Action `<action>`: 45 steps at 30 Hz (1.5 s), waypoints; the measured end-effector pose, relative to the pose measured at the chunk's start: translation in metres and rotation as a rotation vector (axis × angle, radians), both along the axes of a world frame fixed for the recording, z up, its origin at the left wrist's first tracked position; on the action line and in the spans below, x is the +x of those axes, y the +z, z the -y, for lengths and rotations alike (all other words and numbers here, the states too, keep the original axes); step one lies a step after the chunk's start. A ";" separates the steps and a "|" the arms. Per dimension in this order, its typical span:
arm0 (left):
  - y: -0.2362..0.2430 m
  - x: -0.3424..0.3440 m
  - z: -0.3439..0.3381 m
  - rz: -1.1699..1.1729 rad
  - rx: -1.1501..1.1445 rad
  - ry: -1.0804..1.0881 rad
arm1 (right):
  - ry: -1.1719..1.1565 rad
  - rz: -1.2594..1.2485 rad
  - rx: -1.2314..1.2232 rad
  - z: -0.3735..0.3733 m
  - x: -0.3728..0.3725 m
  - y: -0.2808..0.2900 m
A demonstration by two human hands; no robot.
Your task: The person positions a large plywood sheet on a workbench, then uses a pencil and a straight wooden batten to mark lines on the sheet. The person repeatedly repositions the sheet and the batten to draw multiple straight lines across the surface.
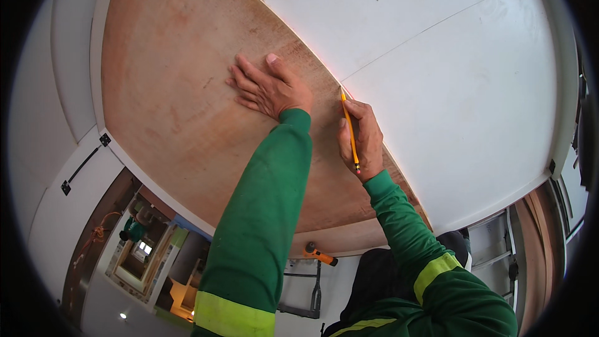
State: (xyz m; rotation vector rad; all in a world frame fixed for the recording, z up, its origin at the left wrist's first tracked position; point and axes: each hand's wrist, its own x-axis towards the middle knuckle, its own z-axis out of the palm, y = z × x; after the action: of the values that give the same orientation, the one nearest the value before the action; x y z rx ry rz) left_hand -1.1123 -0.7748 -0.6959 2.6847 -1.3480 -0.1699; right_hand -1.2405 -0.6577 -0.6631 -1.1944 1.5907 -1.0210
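Flat on a reddish-brown wooden panel rests my left hand, its fingers spread and nothing in it. My right hand grips a yellow pencil with a pink eraser end. The pencil's tip meets the panel's edge, where the wood borders a white board. A thin dark line runs across the white board from near that tip toward the upper right. Both forearms wear green sleeves with yellow-green bands.
An orange and black power tool lies below the panel's lower edge, near a dark metal frame. A black gas strut is fixed at the left. At the lower left, another person in green shows in the background.
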 end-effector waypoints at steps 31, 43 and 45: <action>-0.009 0.003 0.000 0.059 -0.071 -0.034 | -0.014 0.043 -0.008 -0.001 -0.001 -0.002; 0.009 0.006 -0.004 0.007 -0.004 -0.002 | 0.153 -0.454 0.026 0.003 -0.023 -0.004; 0.010 0.006 0.001 0.004 -0.007 -0.010 | 0.205 -0.475 0.044 0.000 -0.023 -0.008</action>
State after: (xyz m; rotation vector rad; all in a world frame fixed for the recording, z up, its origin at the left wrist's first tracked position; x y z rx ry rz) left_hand -1.1067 -0.7758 -0.6859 2.6742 -1.3616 -0.1598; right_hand -1.2632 -0.6581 -0.6710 -1.6146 1.7867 -0.5922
